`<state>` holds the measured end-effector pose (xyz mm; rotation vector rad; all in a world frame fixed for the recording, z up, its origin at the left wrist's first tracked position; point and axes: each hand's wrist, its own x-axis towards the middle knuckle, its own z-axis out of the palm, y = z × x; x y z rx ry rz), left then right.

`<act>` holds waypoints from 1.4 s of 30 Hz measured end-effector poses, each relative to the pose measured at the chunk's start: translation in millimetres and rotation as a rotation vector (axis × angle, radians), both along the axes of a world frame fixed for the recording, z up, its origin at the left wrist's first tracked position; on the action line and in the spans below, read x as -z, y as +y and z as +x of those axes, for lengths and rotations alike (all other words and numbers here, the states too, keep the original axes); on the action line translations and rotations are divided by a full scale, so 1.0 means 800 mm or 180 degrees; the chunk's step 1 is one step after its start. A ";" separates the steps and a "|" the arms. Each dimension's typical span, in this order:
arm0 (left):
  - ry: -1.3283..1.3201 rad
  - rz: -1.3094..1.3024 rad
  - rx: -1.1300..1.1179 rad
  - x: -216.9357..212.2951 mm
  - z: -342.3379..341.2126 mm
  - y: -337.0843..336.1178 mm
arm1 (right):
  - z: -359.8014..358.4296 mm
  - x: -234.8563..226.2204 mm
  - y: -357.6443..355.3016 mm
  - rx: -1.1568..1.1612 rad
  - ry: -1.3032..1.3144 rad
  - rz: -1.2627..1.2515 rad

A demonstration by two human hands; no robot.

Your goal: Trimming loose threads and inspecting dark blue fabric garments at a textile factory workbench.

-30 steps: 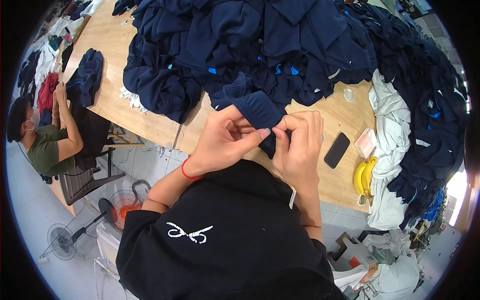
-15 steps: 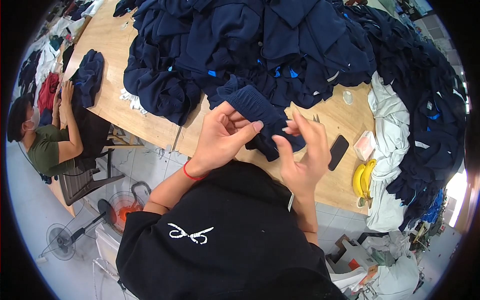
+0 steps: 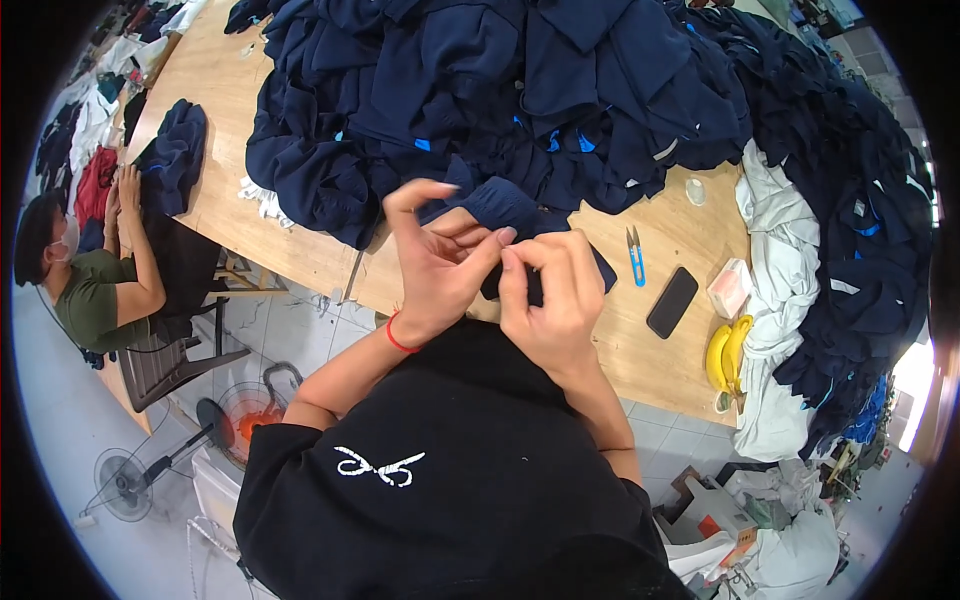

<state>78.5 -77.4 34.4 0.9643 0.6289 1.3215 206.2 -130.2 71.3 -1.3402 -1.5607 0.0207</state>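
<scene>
The left hand (image 3: 440, 268) pinches navy cloth (image 3: 506, 204), partly hidden by the right (image 3: 555, 300).

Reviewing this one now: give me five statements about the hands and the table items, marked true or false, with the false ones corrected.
1. The left hand holds the ribbed part of a navy garment. True.
2. The right hand is held far away from the left hand. False: the right hand's fingertips are close to the left thumb.
3. The blue-handled snips lie on the table, left of the phone in the picture. True.
4. The red wristband is on the right wrist. False: the red wristband is on the left wrist.
5. The bananas lie between the snips and the phone. False: the bananas lie beyond the phone, next to the white cloth.
</scene>
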 end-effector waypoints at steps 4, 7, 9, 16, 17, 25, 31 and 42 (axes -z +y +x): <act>0.0925 0.0944 -0.0231 0.006 -0.002 0.007 | 0.001 -0.005 -0.005 -0.0034 -0.0966 0.0187; 0.1508 0.1276 -0.0473 0.010 -0.011 0.012 | 0.018 0.007 -0.015 -0.0227 -0.0740 0.0231; 0.1113 0.0899 -0.0528 0.008 -0.007 0.006 | 0.038 0.022 -0.023 -0.0066 -0.0308 0.0063; 0.0346 -0.0033 0.0142 -0.005 -0.022 0.007 | 0.195 0.213 -0.052 0.2397 -0.1557 -0.1590; 0.0317 -0.0171 0.0316 -0.008 -0.024 0.009 | 0.201 0.231 -0.061 0.2367 -0.1565 -0.1574; -0.0114 -0.0522 0.0616 -0.017 -0.031 0.012 | 0.217 0.205 -0.077 0.2510 -0.0392 -0.2787; -0.0054 -0.0405 0.0708 -0.019 -0.027 0.013 | 0.133 0.072 -0.056 0.0420 0.2284 -0.1351; 0.0308 0.0008 0.0872 -0.022 -0.028 0.005 | 0.045 -0.009 -0.030 -0.0404 0.1692 -0.1417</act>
